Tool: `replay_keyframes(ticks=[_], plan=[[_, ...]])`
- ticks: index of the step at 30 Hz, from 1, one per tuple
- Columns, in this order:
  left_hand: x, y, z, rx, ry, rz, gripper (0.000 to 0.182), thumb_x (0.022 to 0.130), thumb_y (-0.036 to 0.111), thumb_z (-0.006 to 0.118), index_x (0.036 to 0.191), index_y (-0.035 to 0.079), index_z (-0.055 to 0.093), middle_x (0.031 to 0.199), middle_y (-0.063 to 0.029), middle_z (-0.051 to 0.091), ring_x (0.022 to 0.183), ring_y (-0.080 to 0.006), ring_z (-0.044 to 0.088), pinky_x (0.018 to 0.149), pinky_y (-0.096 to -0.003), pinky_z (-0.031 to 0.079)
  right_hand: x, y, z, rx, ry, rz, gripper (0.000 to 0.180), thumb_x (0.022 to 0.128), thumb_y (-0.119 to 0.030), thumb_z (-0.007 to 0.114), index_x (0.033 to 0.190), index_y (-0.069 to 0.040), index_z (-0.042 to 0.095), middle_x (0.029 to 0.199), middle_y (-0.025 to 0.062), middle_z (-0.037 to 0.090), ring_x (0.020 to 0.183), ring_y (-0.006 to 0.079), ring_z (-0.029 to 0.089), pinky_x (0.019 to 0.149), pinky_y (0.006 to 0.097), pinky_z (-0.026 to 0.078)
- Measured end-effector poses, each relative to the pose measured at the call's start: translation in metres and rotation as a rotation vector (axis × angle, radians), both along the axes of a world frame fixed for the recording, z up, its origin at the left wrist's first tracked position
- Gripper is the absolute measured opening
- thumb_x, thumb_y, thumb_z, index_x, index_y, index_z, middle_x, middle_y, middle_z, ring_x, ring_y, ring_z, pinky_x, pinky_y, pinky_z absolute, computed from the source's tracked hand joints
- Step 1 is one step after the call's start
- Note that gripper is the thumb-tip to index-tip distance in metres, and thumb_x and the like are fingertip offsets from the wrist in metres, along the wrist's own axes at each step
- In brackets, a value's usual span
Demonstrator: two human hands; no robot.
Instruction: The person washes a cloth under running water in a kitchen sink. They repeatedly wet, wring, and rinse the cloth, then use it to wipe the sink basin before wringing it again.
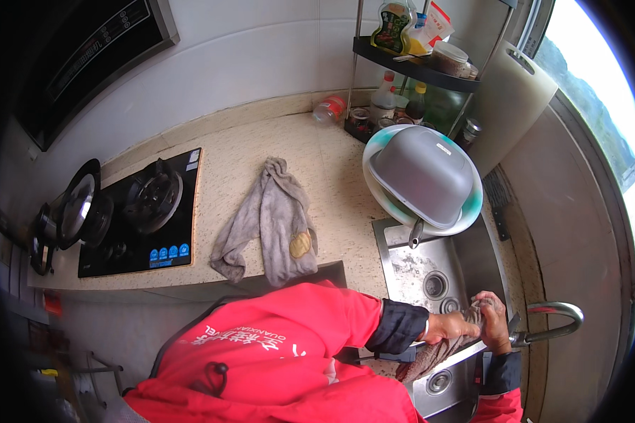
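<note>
Both hands grip a wet-looking grey-brown cloth [428, 358], bunched and twisted between them over the divider of a stainless steel double sink [402, 272]. My left hand [445, 327] closes around its middle, thumb pointing right. My right hand [493, 323] holds the upper end, close to the faucet [555, 322]. The cloth's loose lower end hangs towards the near bowl, beside its drain [439, 382]. On the counter to the left lies a second grey cloth [283, 222], folded over and bearing a yellowish patch.
A grey plastic basin [426, 169] sits upside down in a white-and-green basin [371, 153], overhanging the far bowl. Behind stands a rack [413, 66] with bottles and jars. A white cutting board [518, 100] leans by the window. A gas hob [137, 211] is at left.
</note>
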State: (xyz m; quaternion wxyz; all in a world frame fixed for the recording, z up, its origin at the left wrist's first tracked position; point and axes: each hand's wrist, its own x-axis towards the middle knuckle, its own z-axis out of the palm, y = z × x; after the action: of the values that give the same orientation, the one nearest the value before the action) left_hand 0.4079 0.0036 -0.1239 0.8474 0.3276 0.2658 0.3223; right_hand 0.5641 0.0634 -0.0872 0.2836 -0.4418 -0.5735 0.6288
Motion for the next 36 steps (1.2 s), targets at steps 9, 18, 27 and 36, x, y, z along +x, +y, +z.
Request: replay_keyframes(ticks=[9,18,27,36], plan=[[0.021,0.009,-0.018,0.183,0.104,0.351,0.018,0.082,0.010,0.057,0.099,0.003,0.056,0.080,-0.0036,0.056,0.068,-0.0127,0.055,0.052,-0.0284,0.045,-0.017,0.012,-0.014,0.360,-0.353,-0.038,0.013,0.081,-0.003,0.049,0.084,0.000,0.061,0.071,-0.0018,0.056,0.065,0.0063,0.050,0.059,0.0217,0.041],[-0.002,0.015,-0.012,-0.475,-0.527,-0.049,0.039,0.090,0.044,0.057,0.101,0.006,0.057,0.081,-0.0048,0.061,0.060,-0.0133,0.059,0.050,-0.0274,0.050,0.010,-0.018,-0.027,-0.237,0.609,0.126,0.073,0.093,-0.060,0.034,0.147,-0.014,0.020,0.145,0.0072,0.035,0.128,0.0274,0.041,0.109,0.0415,0.030],[0.001,0.003,0.008,-0.508,-0.565,-0.203,0.035,0.087,0.043,0.064,0.098,0.010,0.057,0.080,-0.0018,0.061,0.061,-0.0107,0.057,0.048,-0.0251,0.050,0.005,-0.007,0.003,-0.020,0.523,-0.012,0.078,0.083,-0.021,0.063,0.147,-0.011,0.019,0.099,0.0078,0.056,0.087,0.0203,0.059,0.078,0.0335,0.051],[0.030,0.022,-0.021,-0.028,0.061,0.058,0.010,0.085,0.014,0.059,0.089,0.005,0.060,0.071,-0.0044,0.056,0.060,-0.0152,0.056,0.052,-0.0309,0.046,0.003,0.021,0.004,0.423,-0.310,0.073,0.017,0.081,-0.012,0.057,0.092,-0.002,0.065,0.082,-0.0016,0.060,0.078,0.0070,0.051,0.070,0.0235,0.045]])
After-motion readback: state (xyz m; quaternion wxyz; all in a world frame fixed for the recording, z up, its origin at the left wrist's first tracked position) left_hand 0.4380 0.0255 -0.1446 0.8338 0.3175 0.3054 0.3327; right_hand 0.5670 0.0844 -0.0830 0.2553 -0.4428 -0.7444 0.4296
